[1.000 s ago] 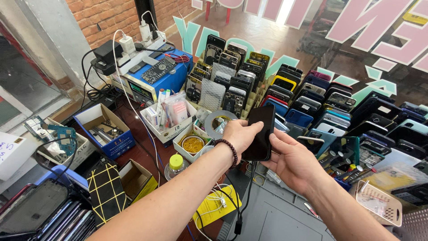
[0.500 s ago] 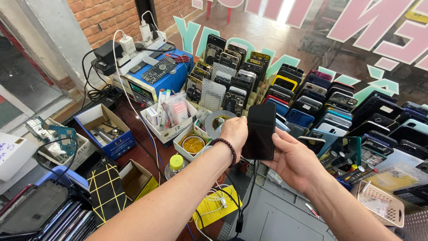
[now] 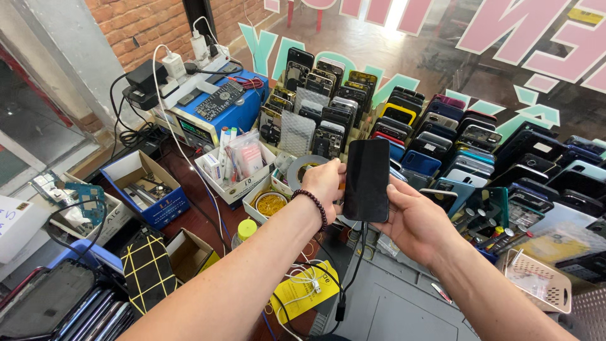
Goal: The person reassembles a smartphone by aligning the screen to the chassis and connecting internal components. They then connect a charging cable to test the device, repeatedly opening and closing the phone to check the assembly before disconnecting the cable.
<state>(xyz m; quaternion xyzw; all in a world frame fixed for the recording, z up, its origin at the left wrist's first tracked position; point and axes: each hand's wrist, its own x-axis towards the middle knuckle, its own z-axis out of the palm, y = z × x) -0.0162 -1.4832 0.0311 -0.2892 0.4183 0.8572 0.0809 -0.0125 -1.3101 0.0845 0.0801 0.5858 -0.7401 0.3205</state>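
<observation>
One flat black glass-faced phone (image 3: 367,180) stands upright, gripped between two hands: left hand (image 3: 325,183) clasps its left edge, right hand (image 3: 416,221) its lower right; one black cable (image 3: 353,265) hangs beneath.

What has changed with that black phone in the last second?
Both hands, left hand and right hand, have turned the black phone from tilted to upright and raised it slightly. Its cable remains plugged in. The racks of phones behind are unchanged.
</observation>
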